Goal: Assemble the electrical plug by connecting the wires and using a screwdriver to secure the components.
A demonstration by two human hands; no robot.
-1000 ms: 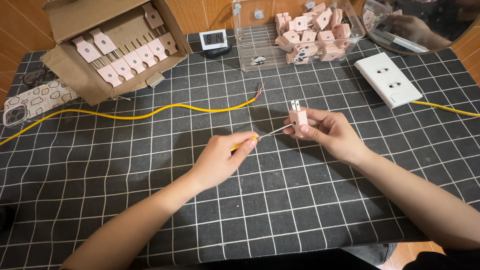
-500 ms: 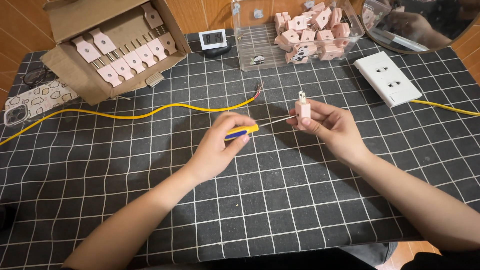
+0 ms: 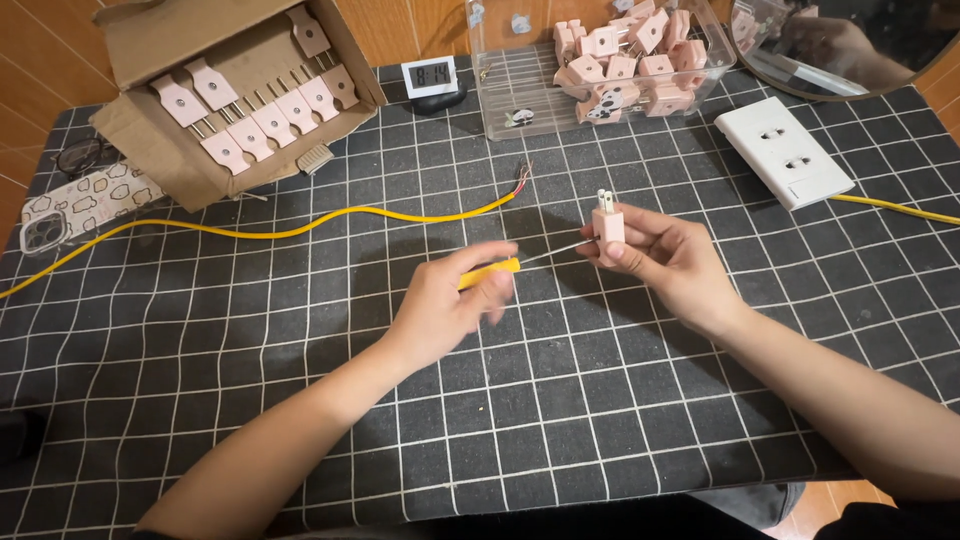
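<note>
Head view: my left hand (image 3: 440,300) pinches a yellow-handled screwdriver (image 3: 490,272), its thin shaft running level to the side of the pink plug (image 3: 608,224). My right hand (image 3: 665,258) closes its fingertips around that plug, prongs up, above the gridded mat (image 3: 560,400). I judge the tip could skid off the plug's side if the plug twists in my fingers, jabbing my right thumb. The yellow cable (image 3: 300,228) lies apart, bare wire ends near the clear bin (image 3: 520,90).
</note>
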